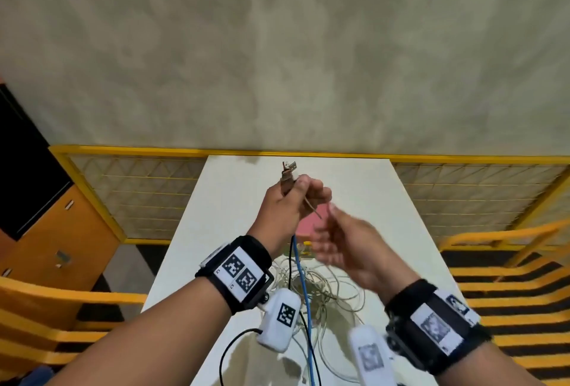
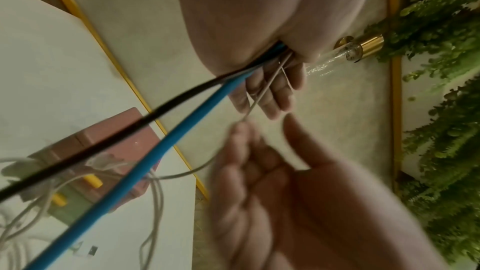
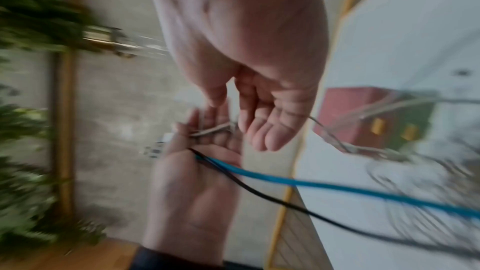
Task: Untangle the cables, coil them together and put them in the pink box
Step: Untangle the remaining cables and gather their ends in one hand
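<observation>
cables lie mostly in a loose tangle of thin white loops on the white surface, directly below the two raised hands. the left hand is lifted above the surface with its fingers curled round a bundle of cable ends: a blue cable, a black cable and a thin grey cable all run out of its grip, and plug ends stick up above its fist. the blue and black cables hang down from the fist to the tangle. the right hand hovers just beside the left, palm turned inward, fingers straight and relaxed and holding nothing; it is motion-blurred, and whether a fingertip touches the grey cable cannot be told. the pink box sits on the surface beyond the tangle, beneath the hands, with a green part and yellow clasps on its near side; white loops rest against it.
</observation>
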Motion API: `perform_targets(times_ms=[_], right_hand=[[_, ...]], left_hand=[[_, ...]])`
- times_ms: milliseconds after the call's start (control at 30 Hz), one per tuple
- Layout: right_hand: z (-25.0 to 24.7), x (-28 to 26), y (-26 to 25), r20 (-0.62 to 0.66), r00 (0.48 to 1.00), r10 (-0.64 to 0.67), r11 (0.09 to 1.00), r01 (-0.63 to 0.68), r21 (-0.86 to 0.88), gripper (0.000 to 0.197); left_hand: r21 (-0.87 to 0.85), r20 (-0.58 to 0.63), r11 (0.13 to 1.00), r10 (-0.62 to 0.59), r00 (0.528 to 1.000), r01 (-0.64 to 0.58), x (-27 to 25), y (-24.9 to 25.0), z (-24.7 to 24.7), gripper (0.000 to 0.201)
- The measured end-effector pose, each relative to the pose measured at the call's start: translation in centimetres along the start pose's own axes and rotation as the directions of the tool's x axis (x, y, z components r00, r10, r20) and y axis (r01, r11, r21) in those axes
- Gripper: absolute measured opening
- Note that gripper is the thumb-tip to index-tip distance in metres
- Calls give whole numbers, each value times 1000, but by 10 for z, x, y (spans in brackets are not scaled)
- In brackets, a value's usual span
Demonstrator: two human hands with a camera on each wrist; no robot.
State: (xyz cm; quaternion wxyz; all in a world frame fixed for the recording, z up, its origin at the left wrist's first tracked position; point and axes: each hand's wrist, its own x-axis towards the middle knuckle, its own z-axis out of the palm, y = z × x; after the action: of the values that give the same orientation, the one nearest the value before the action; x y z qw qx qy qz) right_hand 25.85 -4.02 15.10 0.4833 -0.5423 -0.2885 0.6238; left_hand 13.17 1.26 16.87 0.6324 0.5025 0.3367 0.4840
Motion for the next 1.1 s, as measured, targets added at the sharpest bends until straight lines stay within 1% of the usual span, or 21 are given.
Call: perform_targets(times_ms=[67, 133, 200, 233, 300, 367, 433, 500, 567, 600, 633, 667, 700, 733, 800, 833, 867, 933, 1000, 1033, 1100], right_hand=[[7, 7, 27, 114, 973, 199, 973, -210, 97, 52], [12, 13, 35, 180, 948, 263, 922, -302, 242, 46], [13, 17, 31, 183, 945, 273, 856, -325, 401, 42], [12, 20, 28, 182, 945, 270, 845, -324, 426, 40], [13, 26, 26, 188, 940, 285, 863, -337, 377, 37], [12, 34, 29, 148, 942, 303, 874, -336, 352, 34], [9, 42, 29, 87, 943, 320, 869, -329, 370, 33], [4, 49, 30, 30, 941, 338, 857, -321, 404, 31], [3, 53, 36, 27, 938, 346, 859, -329, 392, 30], [5, 53, 41, 29, 937, 348, 868, -334, 368, 29], [8, 54, 47, 20, 937, 349, 878, -334, 343, 25], [11, 54, 54, 10, 937, 349, 886, -334, 322, 22], [15, 54, 61, 8, 937, 350, 892, -336, 304, 20], [19, 52, 67, 16, 937, 348, 894, -337, 296, 18], [26, 48, 73, 71, 943, 326, 897, -332, 292, 17], [29, 45, 73, 108, 947, 301, 897, -320, 306, 19], [30, 42, 72, 146, 952, 270, 895, -304, 326, 22], [30, 36, 64, 196, 957, 215, 878, -277, 390, 27], [29, 31, 58, 196, 960, 199, 864, -267, 427, 30], [26, 29, 57, 188, 960, 207, 870, -268, 414, 31], [24, 28, 56, 169, 959, 229, 890, -277, 361, 32]], left_hand=[[-31, -29, 999, -42, 999, 41, -9, -2, -5, 34], [10, -61, 996, -88, 994, 88, -21, -10, -16, 37], [6, -84, 988, -156, 984, 157, -34, -19, -33, 38], [-3, -90, 981, -191, 977, 192, -41, -23, -41, 38], [-28, -91, 959, -282, 955, 281, -58, -30, -58, 38], [-16, -22, 921, -389, 921, 389, -80, -35, -71, 39], [86, 113, 866, -499, 859, 492, -106, -41, -84, 41], [285, 234, 771, -632, 738, 570, -129, -40, -97, 42], [501, 262, 636, -758, 598, 587, -141, -35, -112, 36], [574, 265, 591, -789, 554, 567, -143, -32, -118, 34], [615, 279, 579, -794, 540, 535, -141, -30, -123, 33], [615, 298, 603, -774, 559, 507, -136, -26, -123, 32], [577, 310, 658, -724, 616, 483, -129, -23, -118, 31], [518, 293, 724, -650, 701, 455, -119, -19, -108, 29], [395, 132, 836, -461, 878, 380, -95, -12, -84, 22], [375, 51, 870, -365, 929, 321, -80, -11, -72, 18], [390, -2, 881, -290, 957, 267, -67, -11, -61, 15], [476, -20, 856, -220, 975, 203, -52, -20, -51, 17], [538, -30, 811, -256, 966, 231, -51, -32, -49, 26], [536, -16, 810, -272, 962, 238, -49, -40, -48, 26], [488, 40, 840, -293, 955, 238, -53, -45, -41, 15]])
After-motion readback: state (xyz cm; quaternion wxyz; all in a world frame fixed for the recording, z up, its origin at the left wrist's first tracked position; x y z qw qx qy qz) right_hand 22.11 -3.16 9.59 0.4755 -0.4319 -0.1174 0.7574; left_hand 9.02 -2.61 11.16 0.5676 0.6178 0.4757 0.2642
